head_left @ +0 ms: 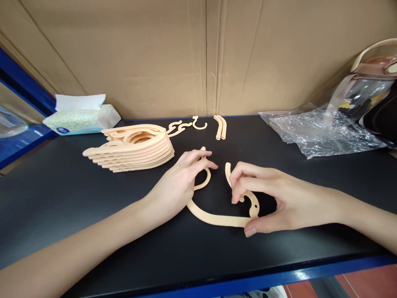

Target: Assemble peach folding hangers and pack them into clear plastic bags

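A cream plastic folding hanger (221, 219) lies on the black table with its curved bar toward me. My left hand (182, 176) is on its left side, fingers bent over the upper end and palm hiding part of the loop. At the right, my right hand (273, 194) grips the hanger, thumb on the end of the bar and fingers curled over the curved piece with a small hole. Behind my left hand stands a neat stack of matching cream hangers (142, 155).
Loose cream hooks (200, 126) and two short curved strips (221, 127) lie near the back edge. A tissue pack (82, 120) sits back left. Crumpled clear plastic (319, 130) and a water bottle (369, 91) are at the right. Cardboard (124, 54) walls the back.
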